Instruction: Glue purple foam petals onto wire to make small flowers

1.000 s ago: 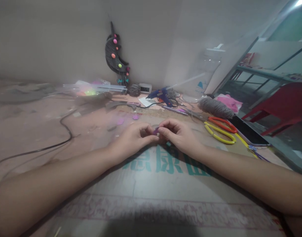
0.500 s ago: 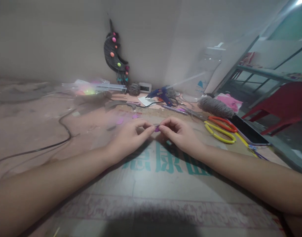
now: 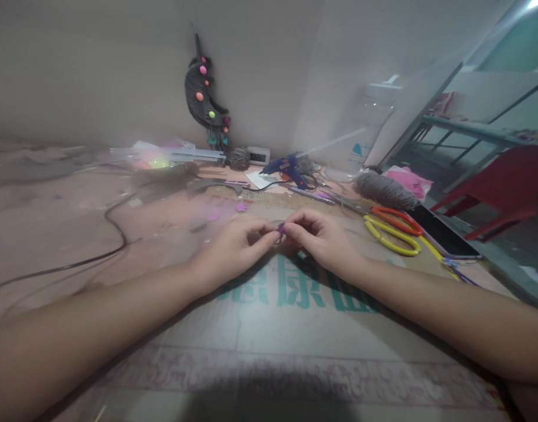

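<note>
Both hands meet over a cardboard sheet (image 3: 198,328) with green printed characters. Between their fingertips is a small purple piece (image 3: 281,229), too small and too covered to name its kind. My left hand (image 3: 245,240) pinches it between thumb and index finger from the left. From the right, my right hand (image 3: 317,234) pinches it the same way. A thin dark loop shows just below the piece. Beyond the left hand lie a purple flower-shaped cutout (image 3: 241,207) and a paler purple scrap (image 3: 214,215).
Scissors (image 3: 394,231) with red and yellow handles lie at right, beside a phone (image 3: 445,234) and grey yarn (image 3: 385,189). A blue glue gun (image 3: 290,167) rests at the back. A yarn-wrapped crescent (image 3: 201,94) hangs on the wall. A black cable (image 3: 119,234) curves at left.
The fingers have shifted slightly around the purple piece, which has turned, and a thin dark loop now shows under it. The left hand sits marginally lower, uncovering more of the flower cutout.
</note>
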The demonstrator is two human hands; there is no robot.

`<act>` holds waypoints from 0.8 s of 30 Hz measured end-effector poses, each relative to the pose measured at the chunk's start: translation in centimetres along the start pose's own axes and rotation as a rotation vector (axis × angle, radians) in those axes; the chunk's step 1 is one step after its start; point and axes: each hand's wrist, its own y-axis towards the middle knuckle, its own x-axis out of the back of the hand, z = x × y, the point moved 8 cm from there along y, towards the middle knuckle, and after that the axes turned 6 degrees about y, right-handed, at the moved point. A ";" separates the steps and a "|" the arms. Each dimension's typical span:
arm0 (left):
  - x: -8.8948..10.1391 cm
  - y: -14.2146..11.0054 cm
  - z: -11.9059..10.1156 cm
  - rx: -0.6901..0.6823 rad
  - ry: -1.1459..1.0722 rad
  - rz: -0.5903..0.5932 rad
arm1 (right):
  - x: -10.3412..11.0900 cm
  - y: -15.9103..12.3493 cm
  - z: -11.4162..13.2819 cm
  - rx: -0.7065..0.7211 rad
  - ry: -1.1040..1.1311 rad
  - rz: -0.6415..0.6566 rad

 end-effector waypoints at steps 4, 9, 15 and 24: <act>0.3 0.0 0.8 0.115 -0.115 -0.018 | 0.0 0.2 -0.4 -0.029 0.053 0.003; 0.0 -0.1 1.0 0.151 -0.161 0.016 | -0.1 0.2 -0.4 -0.076 0.133 0.009; -0.3 -0.1 1.0 0.133 -0.198 0.025 | -0.2 0.4 -0.7 -0.097 0.075 0.015; -0.6 -0.1 1.4 0.150 -0.155 0.061 | 0.1 0.4 -0.4 -0.067 0.022 -0.015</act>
